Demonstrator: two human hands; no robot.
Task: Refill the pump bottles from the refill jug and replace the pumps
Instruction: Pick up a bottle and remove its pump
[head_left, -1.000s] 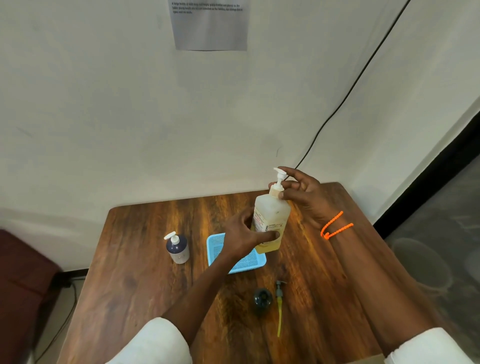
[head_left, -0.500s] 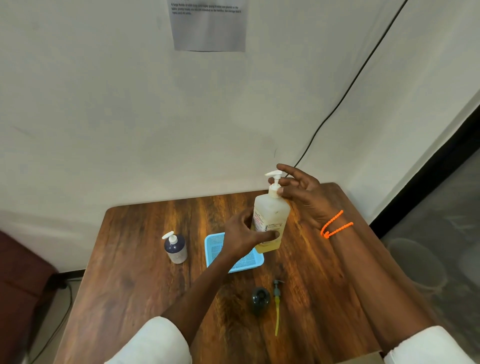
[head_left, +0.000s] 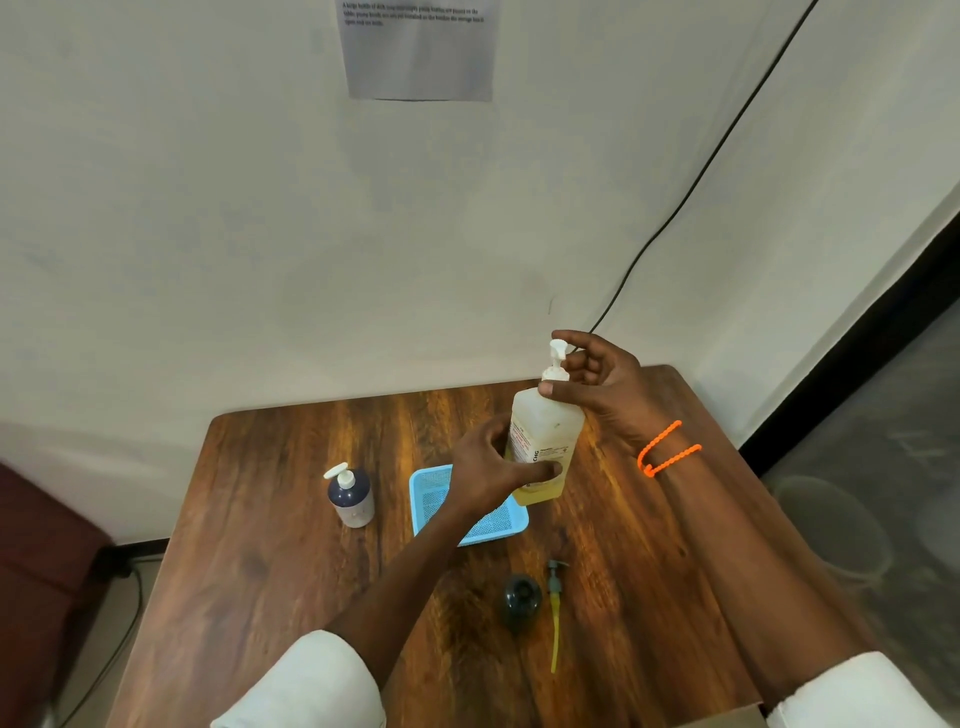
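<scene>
While both hands hold jug (head_left: 540, 441), tray (head_left: 431, 483) behind forearm; small bottle (head_left: 351, 496) left

"CHG" on the jug label (head_left: 535, 449)

Single head-worn view, wide-angle, looking forward and down over the wooden bench (head_left: 291, 545) from its near edge toward the far edge and wall (head_left: 208, 234); close range.

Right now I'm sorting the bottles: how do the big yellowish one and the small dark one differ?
The yellowish bottle is taller, pale and translucent; the small dark bottle is squat and navy. The left hand and right hand grip the yellowish bottle; the small dark bottle stands untouched. Both carry white pumps.
</scene>
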